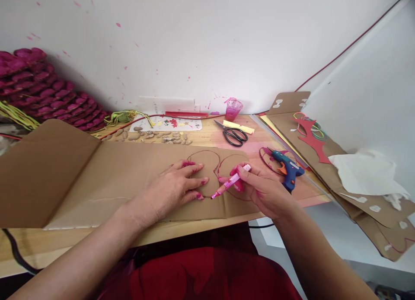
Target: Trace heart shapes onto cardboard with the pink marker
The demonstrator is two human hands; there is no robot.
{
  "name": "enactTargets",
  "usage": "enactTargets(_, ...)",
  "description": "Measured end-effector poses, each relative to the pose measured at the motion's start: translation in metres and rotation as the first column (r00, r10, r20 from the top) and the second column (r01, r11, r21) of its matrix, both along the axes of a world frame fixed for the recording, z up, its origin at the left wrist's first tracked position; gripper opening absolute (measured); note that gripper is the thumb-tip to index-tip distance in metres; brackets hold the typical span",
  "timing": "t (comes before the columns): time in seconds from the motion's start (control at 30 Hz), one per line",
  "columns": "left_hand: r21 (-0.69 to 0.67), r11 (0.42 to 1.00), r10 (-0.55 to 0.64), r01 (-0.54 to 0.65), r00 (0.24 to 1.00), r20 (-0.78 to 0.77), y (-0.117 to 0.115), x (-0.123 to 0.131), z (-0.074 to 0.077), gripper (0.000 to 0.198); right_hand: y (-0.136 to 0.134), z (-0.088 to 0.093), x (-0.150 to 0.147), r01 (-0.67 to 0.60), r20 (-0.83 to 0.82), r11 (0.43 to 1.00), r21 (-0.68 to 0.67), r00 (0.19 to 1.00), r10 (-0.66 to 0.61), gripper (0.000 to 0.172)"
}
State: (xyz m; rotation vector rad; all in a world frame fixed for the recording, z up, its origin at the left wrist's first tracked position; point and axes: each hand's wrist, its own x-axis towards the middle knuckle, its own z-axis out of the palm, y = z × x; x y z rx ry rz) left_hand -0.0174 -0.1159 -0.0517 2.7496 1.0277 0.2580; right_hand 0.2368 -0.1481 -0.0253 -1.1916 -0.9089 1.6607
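Note:
A long folded piece of brown cardboard (126, 172) lies on the wooden table before me. Two rounded outlines in dark red are drawn side by side at its right part. My left hand (177, 183) rests flat on the cardboard over the left outline, fingers spread and fingertips stained pink. Between the fingers of my right hand (259, 185) is a white marker (231, 181) smeared with pink. Its tip touches or hovers just over the cardboard near the lower edge of the left outline, close to my left fingertips; I cannot tell which.
Black-handled scissors (235, 135), a pink-stained cup (232, 109) and several peanuts (177, 138) lie behind the cardboard. A blue glue gun (288, 166) sits at the right on a round piece. Pink stacked rounds (48, 88) stand at left; white tissue (366, 172) lies far right.

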Motion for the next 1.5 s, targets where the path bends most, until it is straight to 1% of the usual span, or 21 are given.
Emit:
enactTargets(0.13, 0.0, 1.0, 0.001, -0.001, 1.0, 0.02, 0.0, -0.001, -0.001, 0.038, -0.001, 0.0, 0.0, 0.009, -0.005, 1.0, -0.021, 1.0, -0.009, 0.036)
enactTargets(0.27, -0.001, 1.0, 0.004, -0.004, 1.0, 0.021, 0.0, -0.001, 0.0, 0.038, -0.002, 0.0, -0.001, 0.002, 0.008, 1.0, 0.005, 1.0, -0.002, 0.035)
enactTargets(0.47, 0.0, 1.0, 0.007, -0.007, 0.999, 0.032, 0.0, -0.002, 0.0, 0.037, -0.002, 0.0, -0.001, 0.017, -0.01, 1.0, 0.003, 1.0, -0.017, 0.033)
enactTargets(0.6, -0.005, 1.0, 0.015, -0.015, 0.999, 0.036, -0.002, -0.002, -0.001, 0.037, -0.002, 0.001, -0.001, -0.001, -0.007, 1.0, 0.014, 1.0, 0.001, 0.034)
enactTargets(0.83, -0.026, 1.0, -0.005, 0.006, 1.0, 0.02, -0.001, 0.001, 0.005, 0.035, -0.002, -0.002, -0.001, -0.001, -0.011, 1.0, 0.005, 1.0, 0.001, 0.033)
enactTargets(0.93, 0.002, 1.0, 0.002, -0.002, 1.0, 0.014, 0.001, 0.002, 0.003, 0.034, -0.001, -0.001, -0.001, -0.007, -0.006, 1.0, 0.023, 1.0, 0.007, 0.032)
enactTargets(1.0, 0.034, 0.999, 0.014, -0.013, 1.0, -0.015, 0.001, 0.003, -0.001, 0.035, 0.0, -0.001, 0.001, 0.01, -0.015, 0.999, 0.038, 1.0, -0.01, 0.031)
enactTargets(1.07, 0.063, 0.997, 0.036, -0.034, 0.999, -0.034, -0.001, 0.004, -0.004, 0.04, 0.002, -0.001, 0.003, 0.041, -0.037, 0.999, 0.036, 0.999, -0.039, 0.03)
enactTargets(1.17, 0.094, 0.991, 0.096, -0.092, 0.995, -0.038, -0.005, 0.007, -0.007, 0.042, 0.004, 0.0, 0.006, 0.116, -0.079, 0.993, 0.012, 0.99, -0.114, 0.029)
enactTargets(1.27, 0.102, 0.986, 0.137, -0.129, 0.988, -0.07, -0.01, 0.014, -0.005, 0.037, 0.005, 0.001, 0.008, 0.164, -0.107, 0.986, -0.006, 0.981, -0.164, 0.027)
enactTargets(1.4, 0.163, 0.979, 0.146, -0.125, 0.982, -0.121, -0.017, 0.027, 0.001, 0.036, 0.006, 0.003, 0.008, 0.184, -0.125, 0.983, -0.002, 0.975, -0.183, 0.023)
enactTargets(1.5, 0.197, 0.97, 0.176, -0.139, 0.967, -0.185, -0.024, 0.039, 0.005, 0.037, 0.009, 0.004, 0.008, 0.218, -0.105, 0.976, 0.001, 0.971, -0.217, 0.024)
